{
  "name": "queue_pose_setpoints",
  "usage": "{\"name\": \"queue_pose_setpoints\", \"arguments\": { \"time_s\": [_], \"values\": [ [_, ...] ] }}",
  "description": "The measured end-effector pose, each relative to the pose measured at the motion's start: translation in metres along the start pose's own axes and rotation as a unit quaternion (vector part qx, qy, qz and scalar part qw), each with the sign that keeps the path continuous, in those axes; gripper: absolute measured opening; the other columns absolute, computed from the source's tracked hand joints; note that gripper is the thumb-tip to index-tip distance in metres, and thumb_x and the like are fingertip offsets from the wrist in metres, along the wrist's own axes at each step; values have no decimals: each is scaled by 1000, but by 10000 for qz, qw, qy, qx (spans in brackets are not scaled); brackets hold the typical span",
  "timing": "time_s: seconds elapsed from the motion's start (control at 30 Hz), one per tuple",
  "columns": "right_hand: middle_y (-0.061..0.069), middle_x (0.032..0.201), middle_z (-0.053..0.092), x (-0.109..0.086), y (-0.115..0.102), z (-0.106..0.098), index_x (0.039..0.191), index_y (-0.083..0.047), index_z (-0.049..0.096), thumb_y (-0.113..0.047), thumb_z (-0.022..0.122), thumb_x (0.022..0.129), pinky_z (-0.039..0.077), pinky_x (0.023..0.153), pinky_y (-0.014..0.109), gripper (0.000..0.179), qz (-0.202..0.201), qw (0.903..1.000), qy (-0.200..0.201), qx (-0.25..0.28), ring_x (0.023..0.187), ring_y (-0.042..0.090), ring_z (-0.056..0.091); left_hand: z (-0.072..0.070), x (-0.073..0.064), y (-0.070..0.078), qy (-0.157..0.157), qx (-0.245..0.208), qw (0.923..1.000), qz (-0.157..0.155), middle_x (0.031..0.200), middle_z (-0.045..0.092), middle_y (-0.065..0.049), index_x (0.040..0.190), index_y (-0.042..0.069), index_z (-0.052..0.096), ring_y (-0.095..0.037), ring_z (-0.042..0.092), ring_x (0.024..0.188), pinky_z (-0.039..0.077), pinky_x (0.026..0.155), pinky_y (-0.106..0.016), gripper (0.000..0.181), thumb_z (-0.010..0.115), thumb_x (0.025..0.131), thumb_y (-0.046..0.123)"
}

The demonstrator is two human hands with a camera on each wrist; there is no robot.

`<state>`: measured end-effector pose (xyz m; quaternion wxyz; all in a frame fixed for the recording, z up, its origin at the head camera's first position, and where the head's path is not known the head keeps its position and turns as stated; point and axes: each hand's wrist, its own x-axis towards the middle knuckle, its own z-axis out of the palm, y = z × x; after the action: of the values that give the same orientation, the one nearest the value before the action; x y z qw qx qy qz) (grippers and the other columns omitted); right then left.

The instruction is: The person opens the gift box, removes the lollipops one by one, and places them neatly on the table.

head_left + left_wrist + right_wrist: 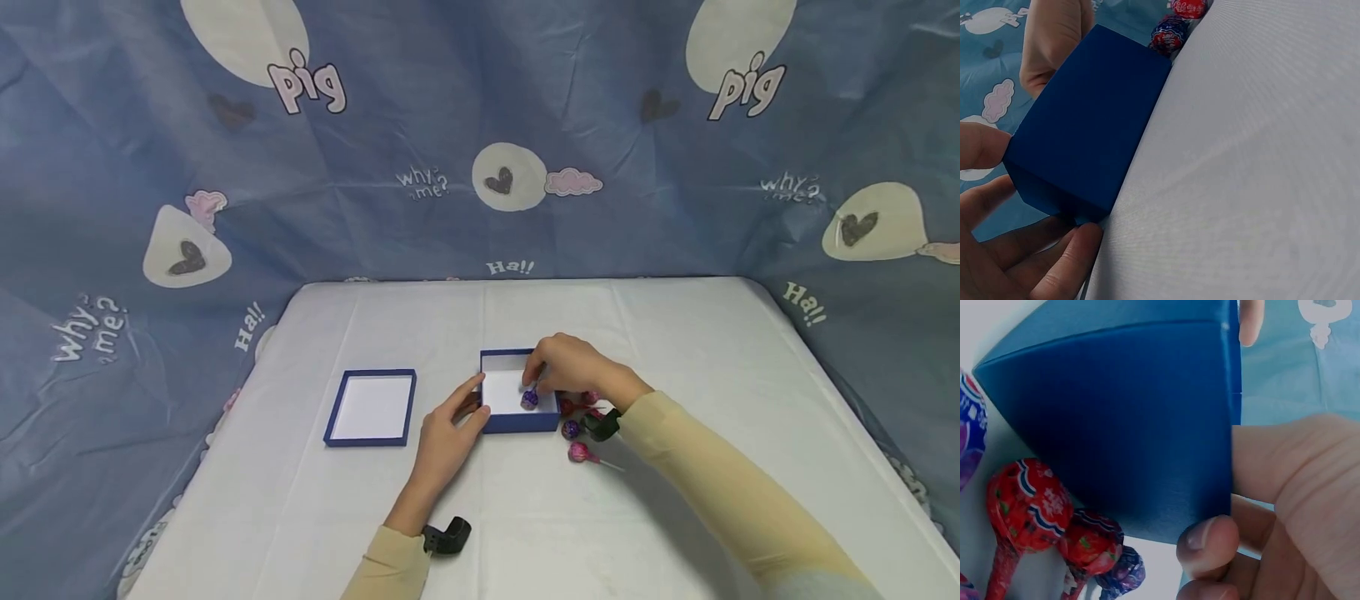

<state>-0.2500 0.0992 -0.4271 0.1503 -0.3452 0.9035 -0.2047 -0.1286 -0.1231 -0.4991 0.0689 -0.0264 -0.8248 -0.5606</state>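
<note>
A blue open box (521,423) with a white inside sits mid-table. My left hand (445,437) steadies its left side, thumb and fingertips touching the outer wall near the front corner. Over the right wall reaches my right hand (576,365), its fingers pinching a purple-wrapped lollipop (529,400) inside the box. That lollipop is hidden by the wall in the right wrist view. Outside the right wall lie several more lollipops, among them a pink one (577,452), a purple one (571,430) and a red one (1029,503).
Left of the box lies a shallow blue lid (365,442), its white inside facing up. A white cloth covers the table (262,508). A printed blue curtain (360,225) hangs behind it. Each wrist carries a black device (447,536).
</note>
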Motion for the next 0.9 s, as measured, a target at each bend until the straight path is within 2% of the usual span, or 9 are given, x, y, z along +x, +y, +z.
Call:
{"name": "queue_pose_setpoints", "arguments": {
  "time_s": [0.33, 0.6, 0.9],
  "values": [
    [-12, 83, 72, 4, 2, 5, 87, -21, 81, -2, 84, 77, 56, 78, 34, 21, -41, 10000, 14, -7, 83, 10, 66, 0, 0, 0, 10, -63, 10000, 30, 131, 65, -6, 144, 30, 58, -17, 63, 118, 49, 104, -33, 50, 70, 96, 25],
    [-16, 79, 71, 5, 2, 6, 77, -24, 79, -8, 86, 78, 56, 79, 34, 18, 99, 9999, 68, -92, 83, 6, 64, 0, 1, -1, -6, -58, 10000, 67, 130, 66, -9, 144, 27, 58, -17, 64, 118, 48, 104, -31, 51, 71, 95, 22],
    [-14, 79, 72, 3, -1, 5, 78, -21, 81, -8, 86, 79, 56, 79, 36, 14, 217, 9996, 203, -27, 84, 8, 65, 0, 1, -1, 21, -52, 9999, 84, 129, 66, -9, 144, 26, 58, -17, 64, 117, 48, 104, -32, 50, 70, 95, 22]
  ]
}}
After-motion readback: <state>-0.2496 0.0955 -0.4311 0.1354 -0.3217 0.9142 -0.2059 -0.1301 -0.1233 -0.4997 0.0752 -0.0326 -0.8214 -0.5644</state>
